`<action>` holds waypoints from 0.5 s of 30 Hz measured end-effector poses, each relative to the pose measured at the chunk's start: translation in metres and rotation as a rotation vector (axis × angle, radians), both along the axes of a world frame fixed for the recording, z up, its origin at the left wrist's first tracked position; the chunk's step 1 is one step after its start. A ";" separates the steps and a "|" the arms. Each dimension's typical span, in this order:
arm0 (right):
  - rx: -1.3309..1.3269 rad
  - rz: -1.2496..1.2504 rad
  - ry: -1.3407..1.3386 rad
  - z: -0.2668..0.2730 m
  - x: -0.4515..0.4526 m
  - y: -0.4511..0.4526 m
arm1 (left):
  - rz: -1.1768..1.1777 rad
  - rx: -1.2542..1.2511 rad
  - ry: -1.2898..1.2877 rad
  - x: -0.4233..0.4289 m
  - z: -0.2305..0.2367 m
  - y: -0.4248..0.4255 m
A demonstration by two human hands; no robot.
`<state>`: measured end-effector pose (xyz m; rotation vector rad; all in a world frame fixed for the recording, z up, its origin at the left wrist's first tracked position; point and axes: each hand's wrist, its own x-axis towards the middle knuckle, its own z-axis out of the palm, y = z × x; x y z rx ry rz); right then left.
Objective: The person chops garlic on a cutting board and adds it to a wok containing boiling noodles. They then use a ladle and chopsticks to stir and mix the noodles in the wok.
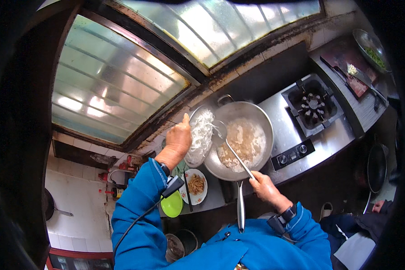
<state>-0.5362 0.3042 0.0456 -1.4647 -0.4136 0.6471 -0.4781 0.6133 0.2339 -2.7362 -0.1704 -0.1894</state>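
My left hand (179,139) grips the rim of a bowl (193,163) full of white noodle-like strands (201,133), tilted toward the wok. In my right hand (268,189) is the handle of a metal ladle (219,132); its head meets the strands at the bowl's edge, and a few hang over it. Below lies a steel wok (268,125) holding bubbling, brownish, foamy liquid (244,143). The wok's long handle (241,209) points toward my body. I cannot tell whether any strands are in the liquid.
Right of the wok is a gas burner (313,104) with control knobs (293,154). Beyond it, a cleaver (361,77) rests on a cutting board (344,55). Left of the wok are a floral plate of food (196,184), chopsticks (188,192) and a green bowl (172,205). Another person (361,221) is at lower right.
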 end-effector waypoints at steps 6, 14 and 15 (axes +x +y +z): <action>-0.171 -0.124 -0.299 0.013 0.010 -0.040 | -0.012 -0.006 -0.004 -0.009 -0.007 0.008; -0.483 -0.218 -0.795 0.057 0.039 -0.039 | -0.031 -0.029 0.022 -0.012 -0.017 0.009; -0.510 -0.226 -0.839 0.061 0.043 -0.039 | -0.031 -0.039 0.017 -0.013 -0.018 0.008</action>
